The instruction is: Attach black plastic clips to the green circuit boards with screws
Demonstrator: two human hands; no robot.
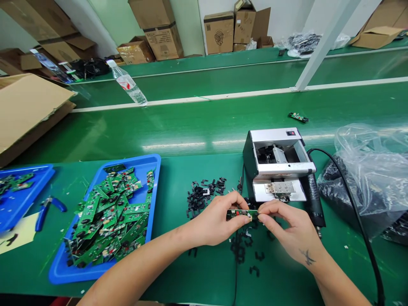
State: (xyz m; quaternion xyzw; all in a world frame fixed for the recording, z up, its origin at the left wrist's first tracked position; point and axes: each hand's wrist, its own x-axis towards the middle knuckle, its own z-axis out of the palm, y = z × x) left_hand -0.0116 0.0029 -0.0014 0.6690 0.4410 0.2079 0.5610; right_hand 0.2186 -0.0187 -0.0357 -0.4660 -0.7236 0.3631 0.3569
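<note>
A small green circuit board (239,214) is held level above the bench, in front of a silver and black machine (270,171). My left hand (219,219) pinches its left part between thumb and fingers. At the board's right end, the thumb and fingertips of my right hand (285,225) are closed on it; whether they also hold a small part there is hidden. Small black plastic clips (199,199) lie in a pile behind my left hand, and several more are scattered on the mat below both hands.
A blue tray (156,187) heaped with green boards stands to the left, with blue-handled cutters (43,212) beyond it. At the right are a clear plastic bag (366,178) of black parts and a black cable (353,204). A water bottle (129,85) and another board (298,117) lie farther back.
</note>
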